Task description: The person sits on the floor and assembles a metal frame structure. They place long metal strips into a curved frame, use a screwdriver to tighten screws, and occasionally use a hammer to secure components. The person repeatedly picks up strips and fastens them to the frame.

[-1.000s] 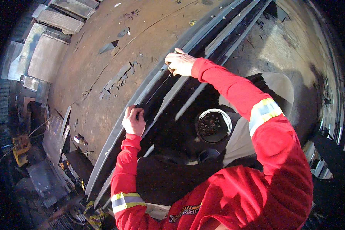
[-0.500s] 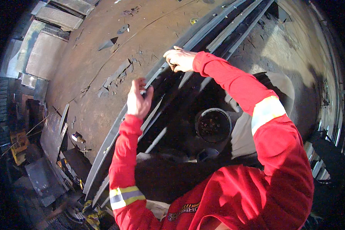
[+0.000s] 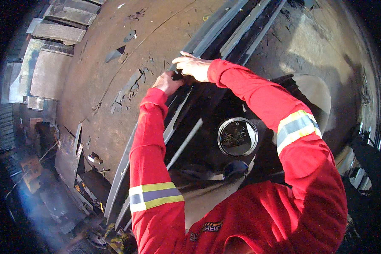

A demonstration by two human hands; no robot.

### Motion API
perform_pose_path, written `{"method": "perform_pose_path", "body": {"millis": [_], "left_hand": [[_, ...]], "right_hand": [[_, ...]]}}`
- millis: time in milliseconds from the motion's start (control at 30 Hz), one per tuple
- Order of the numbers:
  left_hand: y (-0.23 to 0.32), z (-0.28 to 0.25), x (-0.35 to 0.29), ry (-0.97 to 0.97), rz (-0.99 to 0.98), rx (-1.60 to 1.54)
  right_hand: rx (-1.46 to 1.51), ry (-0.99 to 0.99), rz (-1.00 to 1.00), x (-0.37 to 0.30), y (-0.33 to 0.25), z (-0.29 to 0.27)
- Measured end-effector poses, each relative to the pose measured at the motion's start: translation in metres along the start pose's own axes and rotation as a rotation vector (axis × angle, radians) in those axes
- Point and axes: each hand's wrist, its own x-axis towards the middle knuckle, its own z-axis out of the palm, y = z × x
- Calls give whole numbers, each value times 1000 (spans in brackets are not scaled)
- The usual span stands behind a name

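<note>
Several long grey metal bars (image 3: 218, 25) run diagonally from the upper right to the lower left. My left hand (image 3: 168, 82) is at the outer bar, its fingers closed around something small and dark that is mostly hidden. Right beside it, my right hand (image 3: 192, 67) reaches over the same bar from the other side. Its fingers bend over the bar's edge, the index finger a little raised; the thumb side is hidden. Nearer to me, a round bucket (image 3: 219, 139) with small metal pieces inside stands in the shade of the bars.
Brown, worn ground (image 3: 110, 63) lies beyond the bars, scattered with dark scraps (image 3: 125, 91) and a thin line. Stacked flat panels (image 3: 51, 76) fill the far left. Dark plates and debris (image 3: 67, 156) lie at the lower left. A pale, sunlit patch is at the right.
My left hand has moved up along the bar to my right hand, and its fingers have closed. The right hand stays at the bar. The view has shifted slightly.
</note>
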Motion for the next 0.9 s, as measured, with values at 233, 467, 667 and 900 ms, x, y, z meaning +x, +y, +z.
{"method": "perform_pose_path", "body": {"millis": [233,467,667,900], "left_hand": [[-3,8,-12,21,-95,-60],[-8,-3,-22,-61,-172,-137],[-40,14,-30,152,52,-361],[-33,19,-31,303,247,-196]], "right_hand": [[47,-127,70,11,-13,-13],[98,-73,65,10,-10,-9],[155,-60,92,13,-11,-13],[189,-139,150,15,-12,-22]]}}
